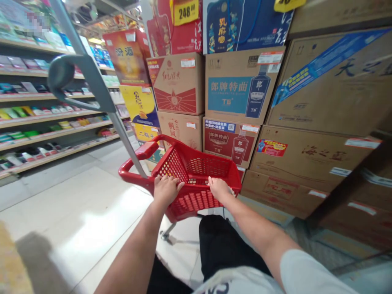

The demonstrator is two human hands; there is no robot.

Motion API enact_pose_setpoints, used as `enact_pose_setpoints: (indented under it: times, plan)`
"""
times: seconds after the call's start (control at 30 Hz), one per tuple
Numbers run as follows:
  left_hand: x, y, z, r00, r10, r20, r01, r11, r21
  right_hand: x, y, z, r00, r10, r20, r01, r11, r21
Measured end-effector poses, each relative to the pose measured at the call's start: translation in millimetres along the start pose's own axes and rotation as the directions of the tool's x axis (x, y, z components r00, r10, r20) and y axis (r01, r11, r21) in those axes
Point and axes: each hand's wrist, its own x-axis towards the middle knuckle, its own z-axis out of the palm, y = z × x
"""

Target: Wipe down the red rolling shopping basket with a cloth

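Observation:
A red plastic shopping cart [196, 200] stands just ahead of my body, and its basket shows no goods inside. My left hand [167, 190] is wrapped over the cart's near rim, close to the corner beside the red handle. Further right along the same rim, my right hand [219, 188] is closed on the edge. A grey metal pole [124, 130] with a looped grey bracket [82, 81] rises from the cart's left side. The cart's wheels are partly hidden below the basket.
Stacked cardboard cartons [234, 90] rise directly behind the cart and continue along the right. Shelves [45, 118] of small packaged goods line the left side. Pale floor tiles [76, 204] lie between the shelves and the cart.

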Motion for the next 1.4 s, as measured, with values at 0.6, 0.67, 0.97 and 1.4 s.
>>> enact_pose_setpoints:
  times: [0.6, 0.67, 0.97, 1.4]
  plan:
    - [-4.4, -1.1, 6.0, 1.0, -0.004, -0.017, 0.002, 0.995, -0.096, -16.3, 50.7, -3.7, 0.99, -0.111, 0.085, 0.114, 0.993, -0.034]
    - [-2.2, 1.2, 7.4, 1.0, -0.023, -0.006, 0.022, 0.993, -0.119, -3.1, 44.6, -6.8, 0.989, -0.096, 0.115, 0.101, 0.994, -0.039]
    - [-4.6, 5.5, 10.3, 0.999, -0.022, -0.029, 0.019, 0.997, -0.081, 19.8, -64.5, 1.3, 0.971, -0.221, 0.087, 0.223, 0.975, -0.009]
    - [-12.4, -7.1, 4.0, 1.0, -0.008, -0.001, 0.008, 0.993, -0.122, -18.5, 38.4, 4.3, 0.961, -0.177, 0.214, 0.228, 0.943, -0.244]
